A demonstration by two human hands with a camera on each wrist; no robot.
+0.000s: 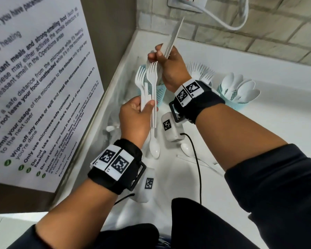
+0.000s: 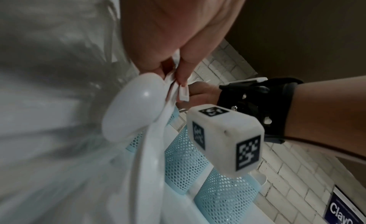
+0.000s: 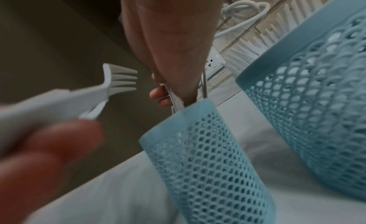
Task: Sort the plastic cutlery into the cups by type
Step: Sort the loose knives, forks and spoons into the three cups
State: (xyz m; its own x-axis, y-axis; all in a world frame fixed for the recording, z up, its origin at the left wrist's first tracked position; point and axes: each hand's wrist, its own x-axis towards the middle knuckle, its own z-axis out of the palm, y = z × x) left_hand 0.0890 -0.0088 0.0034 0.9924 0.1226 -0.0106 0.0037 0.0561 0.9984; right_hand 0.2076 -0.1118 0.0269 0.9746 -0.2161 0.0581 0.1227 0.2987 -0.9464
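Note:
My left hand [image 1: 142, 105] grips a bundle of white plastic forks [image 1: 148, 78], tines up, together with a white spoon [image 1: 154, 147] whose bowl hangs down; that bowl [image 2: 134, 108] fills the left wrist view. My right hand [image 1: 159, 54] holds several white knives [image 1: 175, 33] upright over the left blue mesh cup [image 1: 160, 95], their lower ends at its rim [image 3: 178, 116]. A middle cup [image 3: 316, 102] holds forks [image 1: 201, 71]. The right cup [image 1: 230, 103] holds spoons [image 1: 241, 87].
Loose white cutlery lies on the white counter [image 1: 276, 132]: a spoon [image 1: 186, 150] and knives [image 1: 206, 165] under my right forearm. A notice board [image 1: 34, 87] walls the left side. A brick wall with a socket [image 1: 187, 2] and white cable stands behind the cups.

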